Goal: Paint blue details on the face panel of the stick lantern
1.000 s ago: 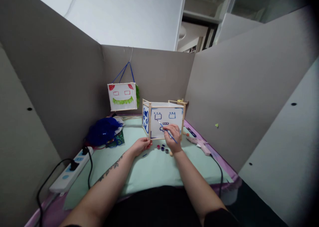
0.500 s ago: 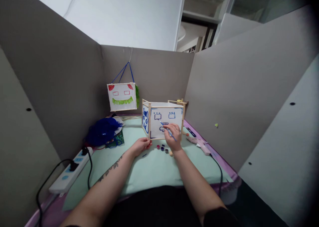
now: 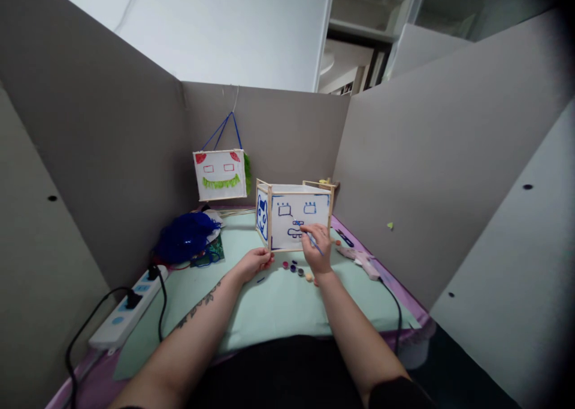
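Note:
A paper lantern [image 3: 283, 226] with a wooden stick frame and white sides stands upright on the table. Its front bears a blue painted face; a blue animal shape is on the left side. My right hand [image 3: 317, 250] is closed around a thin blue paintbrush [image 3: 311, 240], whose tip is close to the front panel near the painted left eye; contact cannot be made out. With closed fingers, my left hand [image 3: 255, 263] grips the lantern's lower left corner. Small paint pots [image 3: 293, 268] in several colours sit just in front of the lantern.
Another lantern [image 3: 220, 178] with a red and green face hangs by blue cords at the back left. Blue yarn [image 3: 185, 236] lies at left, behind a white power strip [image 3: 128, 310]. A pink glue gun [image 3: 362, 259] with a cable rests at right. Grey partitions [image 3: 278, 136] enclose the table.
My right hand has moved slightly right and down with the paintbrush, uncovering more of the painted mouth and another paint pot. My left hand stays at the lantern's corner.

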Motion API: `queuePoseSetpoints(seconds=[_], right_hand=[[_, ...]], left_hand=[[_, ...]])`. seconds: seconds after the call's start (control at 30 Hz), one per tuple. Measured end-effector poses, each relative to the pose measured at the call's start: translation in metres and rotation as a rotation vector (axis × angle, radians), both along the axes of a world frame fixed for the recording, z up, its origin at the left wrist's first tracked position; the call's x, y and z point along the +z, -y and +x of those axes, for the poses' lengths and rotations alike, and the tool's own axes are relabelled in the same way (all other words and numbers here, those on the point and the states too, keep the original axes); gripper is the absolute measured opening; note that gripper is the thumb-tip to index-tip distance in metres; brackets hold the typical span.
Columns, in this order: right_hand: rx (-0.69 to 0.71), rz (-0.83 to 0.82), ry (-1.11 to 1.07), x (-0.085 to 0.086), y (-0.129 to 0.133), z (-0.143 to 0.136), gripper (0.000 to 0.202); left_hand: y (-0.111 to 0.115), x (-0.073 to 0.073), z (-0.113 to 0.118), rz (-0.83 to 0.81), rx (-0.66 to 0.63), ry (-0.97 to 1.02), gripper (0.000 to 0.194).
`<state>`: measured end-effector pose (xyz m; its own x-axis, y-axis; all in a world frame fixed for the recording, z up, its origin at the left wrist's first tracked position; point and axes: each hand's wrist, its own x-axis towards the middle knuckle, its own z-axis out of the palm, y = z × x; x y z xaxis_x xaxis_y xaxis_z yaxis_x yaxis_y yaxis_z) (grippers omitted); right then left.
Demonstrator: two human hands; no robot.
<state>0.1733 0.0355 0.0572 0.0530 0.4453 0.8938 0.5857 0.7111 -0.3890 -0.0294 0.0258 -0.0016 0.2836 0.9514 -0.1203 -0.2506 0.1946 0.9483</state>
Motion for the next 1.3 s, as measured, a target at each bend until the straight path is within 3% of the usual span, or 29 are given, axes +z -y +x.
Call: queuePoseSetpoints(seconds=[0.27,0.6,0.93,1.3], right_hand=[[0.041,0.000,-0.129,0.012,0.016,0.002,0.019],[0.097,-0.112,-0.193,0.034,-0.001,-0.020,0.020],[0.101,-0.139,-0.186,0.037,0.000,-0.022,0.021],[0.092,-0.134,-0.166,0.036,-0.007,-0.025,0.020]], left_hand=[[0.000,0.001,0.000,-0.004,0.000,-0.005,0.025],[0.000,0.000,0.000,0.005,-0.001,-0.019,0.021],[-0.007,-0.011,-0.002,0.017,-0.019,-0.008,0.028],[-0.007,-0.012,-0.002,0.017,-0.011,-0.005,0.026]])
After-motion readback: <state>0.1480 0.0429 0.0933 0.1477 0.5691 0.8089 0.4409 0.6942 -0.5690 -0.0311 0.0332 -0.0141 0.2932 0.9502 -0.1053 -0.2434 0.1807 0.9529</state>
